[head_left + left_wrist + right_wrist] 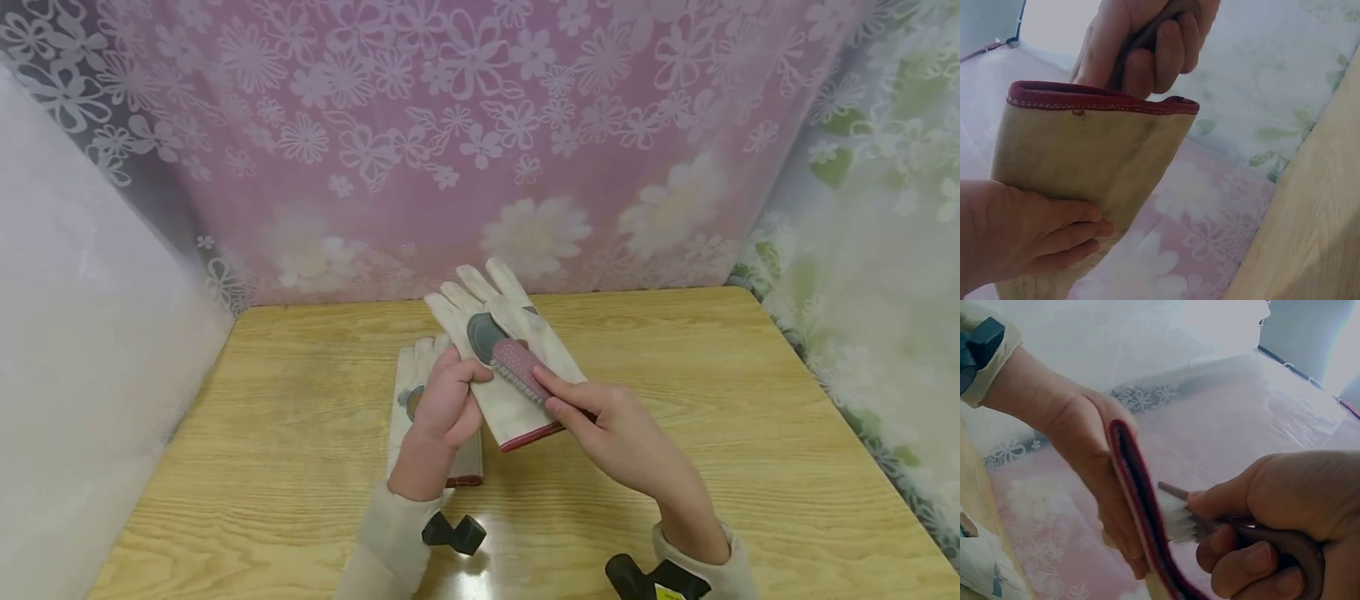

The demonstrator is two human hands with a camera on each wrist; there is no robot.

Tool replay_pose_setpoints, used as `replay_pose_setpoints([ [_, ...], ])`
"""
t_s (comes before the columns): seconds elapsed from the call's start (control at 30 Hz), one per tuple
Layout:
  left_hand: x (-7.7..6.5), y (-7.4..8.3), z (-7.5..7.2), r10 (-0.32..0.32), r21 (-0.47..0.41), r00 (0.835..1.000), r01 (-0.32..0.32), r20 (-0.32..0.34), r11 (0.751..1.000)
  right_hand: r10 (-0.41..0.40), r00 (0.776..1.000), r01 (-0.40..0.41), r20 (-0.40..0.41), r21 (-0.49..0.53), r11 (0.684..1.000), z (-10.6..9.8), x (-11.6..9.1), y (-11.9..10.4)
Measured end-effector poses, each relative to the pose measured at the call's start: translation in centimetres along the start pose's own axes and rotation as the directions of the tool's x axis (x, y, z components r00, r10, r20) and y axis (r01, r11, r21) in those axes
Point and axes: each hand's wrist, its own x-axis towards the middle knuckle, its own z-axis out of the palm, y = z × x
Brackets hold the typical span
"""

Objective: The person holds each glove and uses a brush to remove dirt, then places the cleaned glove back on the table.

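My left hand (447, 404) holds up a cream work glove (501, 414) with a grey palm patch and a dark red cuff edge. The thumb lies over the glove's front; in the left wrist view the fingers lie along its back (1085, 150). A scrub brush (517, 367) with a pinkish-mauve back and white bristles is in my right hand (622, 429), which grips its handle. The bristles (1175, 515) face the palm side and appear to touch it. A second cream glove (401, 367) lies on the table, partly hidden behind my left hand.
The wood-grain table (712, 400) spreads below both hands. A pink floral curtain (420, 142) hangs at its far edge, with a pale leaf-patterned sheet (885, 275) to the right and a whitish sheet (90, 333) to the left.
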Motion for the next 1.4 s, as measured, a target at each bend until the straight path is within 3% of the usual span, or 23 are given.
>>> replay_pose_setpoints([
  [0.13, 0.0, 0.0, 0.1, 0.067, -0.012, 0.998, -0.067, -0.002, 0.998, 0.026, 0.998, -0.03, 0.049, 0.071, 0.997, -0.6, -0.2, 0.2],
  [0.23, 0.1, -0.2, 0.3, 0.101, -0.028, 0.995, -0.101, -0.01, 0.994, 0.041, 0.998, -0.045, 0.037, 0.124, 0.991, -0.6, 0.0, 0.6],
  [0.47, 0.2, -1.1, 1.0, 0.037, 0.022, 0.999, -0.038, 0.037, 0.999, 0.091, 0.994, -0.105, 0.064, 0.271, 0.957, 0.8, 0.8, 0.8],
  [0.6, 0.2, -0.6, 0.8, 0.086, 0.007, 0.996, -0.086, 0.005, 0.996, 0.068, 0.995, -0.089, 0.073, 0.354, 0.931, 0.8, 0.8, 0.7],
  [0.73, 0.1, -0.3, 0.7, 0.115, -0.018, 0.993, -0.115, -0.001, 0.993, 0.022, 0.998, -0.049, 0.064, 0.476, 0.878, 0.6, 0.9, 0.9],
  [0.9, 0.0, -0.7, 1.0, 0.067, 0.012, 0.998, -0.067, -0.003, 0.998, -0.014, 0.998, -0.025, 0.056, 0.632, 0.774, 0.9, 1.2, 1.3],
  [1.0, 0.0, -1.0, 1.2, 0.05, 0.032, 0.999, -0.05, -0.01, 0.998, 0.003, 0.999, -0.031, 0.044, 0.654, 0.756, 0.9, 1.1, 1.3],
  [1.07, 0.0, -1.0, 1.3, 0.054, 0.04, 0.998, -0.053, -0.014, 0.998, 0.047, 0.999, -0.045, 0.013, 0.612, 0.789, 0.7, 1.0, 1.3],
  [1.13, 0.0, -1.0, 1.3, 0.06, 0.052, 0.998, -0.059, -0.025, 0.997, 0.111, 0.993, -0.074, -0.04, 0.522, 0.85, 0.6, 0.8, 1.1],
  [1.23, 0.0, -1.0, 1.3, 0.073, 0.062, 0.996, -0.07, -0.055, 0.996, 0.158, 0.976, -0.114, -0.15, 0.264, 0.958, 0.8, 0.7, 0.6],
  [1.27, 0.0, -1.0, 1.3, 0.075, 0.065, 0.995, -0.071, -0.065, 0.995, 0.154, 0.971, -0.125, -0.181, 0.163, 0.979, 1.1, 0.7, 0.4],
  [1.33, 0.0, -0.9, 1.2, 0.073, 0.063, 0.994, -0.068, -0.079, 0.996, 0.119, 0.968, -0.127, -0.223, -0.023, 0.992, 1.7, 0.7, -0.1],
  [1.4, 0.0, -0.8, 1.1, 0.067, 0.056, 0.994, -0.063, -0.086, 0.996, 0.04, 0.968, -0.09, -0.247, -0.197, 0.976, 2.6, 0.7, -0.6],
])
